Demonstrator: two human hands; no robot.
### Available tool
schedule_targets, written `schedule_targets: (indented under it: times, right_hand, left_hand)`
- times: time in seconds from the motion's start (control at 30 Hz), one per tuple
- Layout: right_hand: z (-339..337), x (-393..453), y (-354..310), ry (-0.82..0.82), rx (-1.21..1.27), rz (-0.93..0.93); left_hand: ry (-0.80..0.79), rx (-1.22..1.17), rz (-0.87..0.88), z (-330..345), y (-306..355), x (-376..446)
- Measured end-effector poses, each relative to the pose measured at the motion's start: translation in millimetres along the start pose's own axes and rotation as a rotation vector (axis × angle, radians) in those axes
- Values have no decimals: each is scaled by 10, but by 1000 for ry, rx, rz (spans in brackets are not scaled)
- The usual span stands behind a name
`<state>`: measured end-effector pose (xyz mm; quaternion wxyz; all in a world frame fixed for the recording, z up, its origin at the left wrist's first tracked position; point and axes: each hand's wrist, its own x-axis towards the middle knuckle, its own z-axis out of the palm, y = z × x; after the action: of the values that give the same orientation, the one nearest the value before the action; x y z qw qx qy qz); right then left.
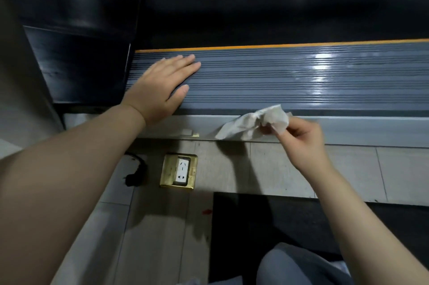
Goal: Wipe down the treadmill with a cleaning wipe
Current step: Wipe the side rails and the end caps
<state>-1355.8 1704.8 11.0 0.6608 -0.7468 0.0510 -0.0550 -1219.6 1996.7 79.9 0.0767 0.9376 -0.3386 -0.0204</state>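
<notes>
Along the treadmill's ribbed grey side rail (290, 80), the risk is that the person's weight rests on the left hand (162, 86), which lies flat with straight fingers pressed on ridges that look glossy, perhaps wet; a slip there could tip the person toward the dark belt (267, 6) beyond the orange stripe. The lower pale edge of the frame (359, 130) is where the right hand (301, 139) works: its fingers (267, 129) pinch a crumpled cleaning wipe (253, 125), which trails against that edge. Bunched so loosely, the wipe may drag unevenly or tear, and the blur suggests quick motion. On the tiled floor (290, 168) just below sits a brass floor socket (178, 170) with a black plug (135, 176) beside it; drips from a damp wipe there would be unwise. A black mat (267, 226) lies nearer.
</notes>
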Motion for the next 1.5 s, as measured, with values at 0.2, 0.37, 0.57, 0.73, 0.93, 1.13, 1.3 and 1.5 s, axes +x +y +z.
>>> schedule_targets:
  times: [0.2,0.37,0.57,0.73,0.93,1.13,1.3,1.5]
  right_hand:
    - [143,-93,666,-33,-160,319]
    - [743,47,110,-154,-75,119]
    - [1122,0,520,-188,-144,387]
    - [1663,67,-70,-183,-127,128]
    - [1949,38,115,-269,-164,373]
    - [2191,59,27,-303,-184,365]
    - [2416,91,-282,-260,3,282]
    - [2488,43,-41,-84,-5,568]
  left_hand:
    - [18,-18,18,5,-19,-5]
    - [22,-159,-22,-17,-60,18]
    - [116,-302,-107,-30,-93,21]
    - [-36,-180,-3,-55,-179,46]
    - [-133,-23,112,-119,-329,23]
    - [-82,-125,52,-130,-319,47]
    - [-71,-107,58,-134,-287,34]
    - [24,-102,27,-111,-269,-9]
